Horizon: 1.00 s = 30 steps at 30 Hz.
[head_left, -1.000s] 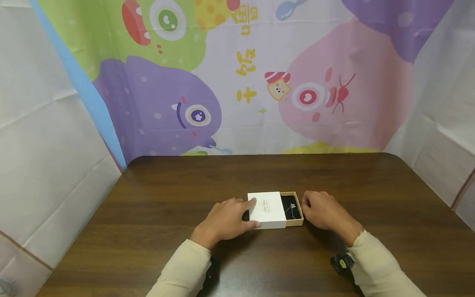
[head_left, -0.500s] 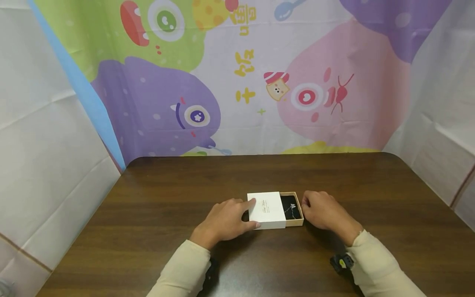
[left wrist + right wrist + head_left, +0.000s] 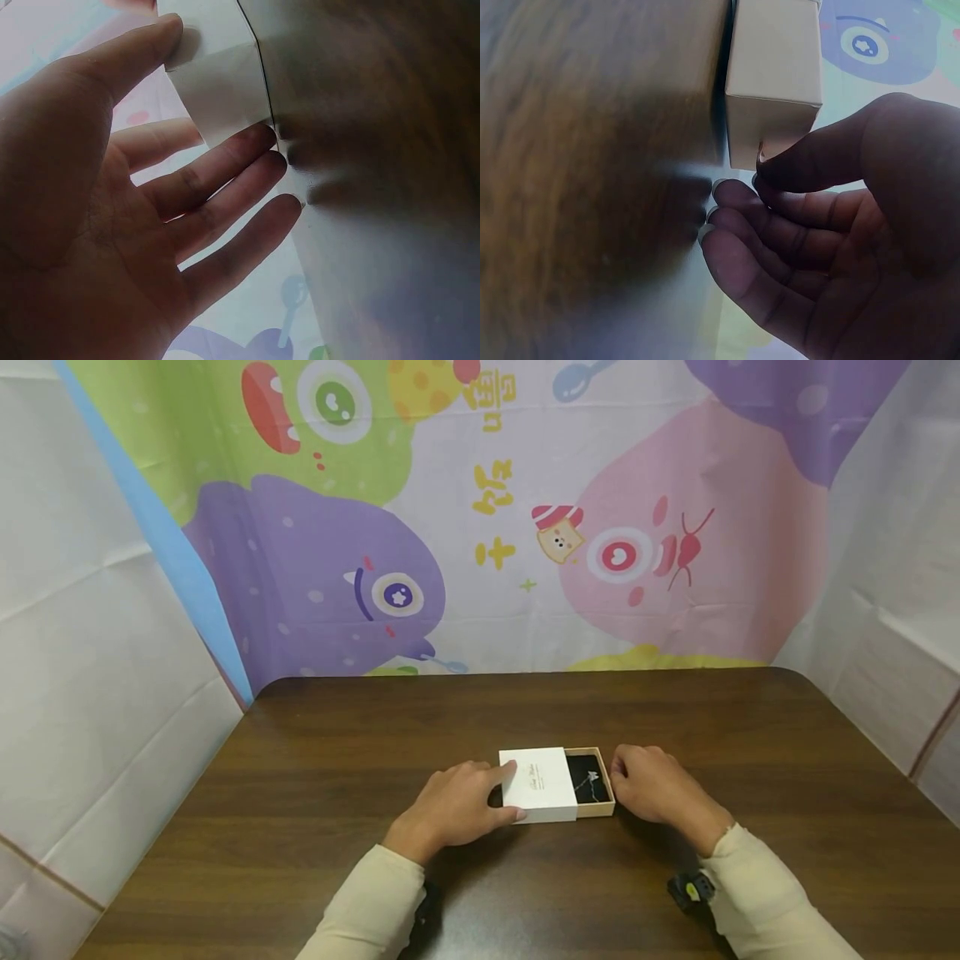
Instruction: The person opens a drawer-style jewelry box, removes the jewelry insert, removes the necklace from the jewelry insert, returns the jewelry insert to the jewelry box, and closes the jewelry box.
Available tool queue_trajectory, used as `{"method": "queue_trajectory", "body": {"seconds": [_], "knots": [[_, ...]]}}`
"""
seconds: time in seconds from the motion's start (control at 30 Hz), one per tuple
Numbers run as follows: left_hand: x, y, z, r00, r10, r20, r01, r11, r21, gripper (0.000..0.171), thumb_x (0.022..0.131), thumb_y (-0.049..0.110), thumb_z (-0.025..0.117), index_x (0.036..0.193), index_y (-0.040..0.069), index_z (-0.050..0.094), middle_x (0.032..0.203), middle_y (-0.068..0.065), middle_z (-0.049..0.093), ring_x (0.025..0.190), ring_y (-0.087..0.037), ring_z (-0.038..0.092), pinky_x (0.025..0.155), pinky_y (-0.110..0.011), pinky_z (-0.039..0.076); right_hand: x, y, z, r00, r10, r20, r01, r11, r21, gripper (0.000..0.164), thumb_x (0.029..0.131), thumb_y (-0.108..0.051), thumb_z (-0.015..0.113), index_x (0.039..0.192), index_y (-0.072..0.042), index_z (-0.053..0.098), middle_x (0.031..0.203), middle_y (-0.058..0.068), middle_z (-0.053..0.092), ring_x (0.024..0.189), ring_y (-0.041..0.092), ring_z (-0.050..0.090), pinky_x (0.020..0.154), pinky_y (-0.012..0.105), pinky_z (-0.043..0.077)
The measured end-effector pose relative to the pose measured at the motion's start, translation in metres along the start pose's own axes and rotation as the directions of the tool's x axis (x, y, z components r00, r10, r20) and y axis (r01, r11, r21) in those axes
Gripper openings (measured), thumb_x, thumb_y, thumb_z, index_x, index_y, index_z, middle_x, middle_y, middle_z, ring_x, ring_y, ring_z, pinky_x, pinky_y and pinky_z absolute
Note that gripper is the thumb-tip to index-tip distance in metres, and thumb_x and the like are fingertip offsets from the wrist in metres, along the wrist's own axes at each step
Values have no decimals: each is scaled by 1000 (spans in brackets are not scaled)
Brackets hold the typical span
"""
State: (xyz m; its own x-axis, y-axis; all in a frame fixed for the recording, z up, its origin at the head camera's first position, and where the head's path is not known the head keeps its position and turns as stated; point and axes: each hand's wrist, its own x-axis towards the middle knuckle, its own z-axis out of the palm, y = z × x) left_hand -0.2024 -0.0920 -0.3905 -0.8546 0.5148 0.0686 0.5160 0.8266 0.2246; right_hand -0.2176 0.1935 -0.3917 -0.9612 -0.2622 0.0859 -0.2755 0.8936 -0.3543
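A white sliding jewelry box (image 3: 542, 785) lies on the table, its inner tray (image 3: 596, 811) partly out to the right. On the tray's black padding rests a fine silver chain with a butterfly charm (image 3: 592, 776). My left hand (image 3: 457, 802) holds the sleeve's left end between thumb and index finger; the other fingers extend near the tabletop in the left wrist view. At the tray's right end, my right hand (image 3: 660, 785) pinches a small pull tab (image 3: 761, 152) between thumb and index finger, its other fingers curled loosely. The sleeve hides the rest of the chain.
The dark wooden table (image 3: 360, 727) extends around the box. Behind it hangs a cartoon-printed cloth (image 3: 517, 610), with pale cloth walls at both sides. A black wrist device (image 3: 691, 891) sits at the right sleeve.
The tray stands a hair farther out to the right, with my right hand moving along. My left hand and the sleeve keep almost the same place.
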Motion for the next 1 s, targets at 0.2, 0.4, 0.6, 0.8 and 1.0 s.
{"method": "queue_trajectory", "body": {"seconds": [0.2, 0.4, 0.6, 0.8, 1.0], "knots": [[0, 0, 0, 1000, -2, -3, 2, 1000, -6, 67, 90, 54, 69, 145, 18, 55, 123, -9, 67, 108, -23, 64, 85, -46, 52, 1, 1, 0, 1000, 7, 7, -7, 1000, 5, 11, 91, -9, 56, 83, -9, 63, 73, 2, 57, 66, 21, 52, 62, 39, 45], [0, 0, 0, 1000, 4, -8, -4, 1000, -11, 68, 90, 54, 69, 145, 17, 56, 123, -9, 67, 108, -24, 64, 84, -46, 52, 1, 1, 0, 1000, 15, 12, -15, 1000, 6, 11, 91, -9, 56, 85, -8, 64, 74, 2, 58, 65, 20, 52, 62, 39, 44], [0, -1, 0, 1000, 4, -5, -4, 1000, -10, 68, 90, 54, 69, 145, 17, 56, 124, -10, 67, 109, -25, 64, 85, -46, 52, 1, 1, 0, 1000, 17, 4, -17, 1000, -6, 11, 90, -9, 56, 83, -9, 64, 73, 2, 58, 65, 21, 52, 62, 39, 44], [0, 0, -1, 1000, 3, -7, -3, 1000, -9, 68, 90, 55, 68, 146, 18, 55, 123, -9, 67, 108, -24, 64, 84, -46, 52, 1, 2, 0, 1000, 14, 2, -14, 1000, -11, 12, 90, -9, 55, 81, -10, 64, 72, 1, 57, 65, 20, 52, 62, 39, 44], [0, -1, 0, 1000, 4, -5, -5, 1000, -5, 68, 90, 55, 68, 146, 18, 55, 124, -9, 67, 109, -24, 64, 85, -46, 52, 1, 1, -1, 1000, 16, 8, -16, 1000, -13, 13, 90, -9, 55, 81, -10, 64, 72, 1, 57, 65, 20, 52, 62, 39, 44]]}}
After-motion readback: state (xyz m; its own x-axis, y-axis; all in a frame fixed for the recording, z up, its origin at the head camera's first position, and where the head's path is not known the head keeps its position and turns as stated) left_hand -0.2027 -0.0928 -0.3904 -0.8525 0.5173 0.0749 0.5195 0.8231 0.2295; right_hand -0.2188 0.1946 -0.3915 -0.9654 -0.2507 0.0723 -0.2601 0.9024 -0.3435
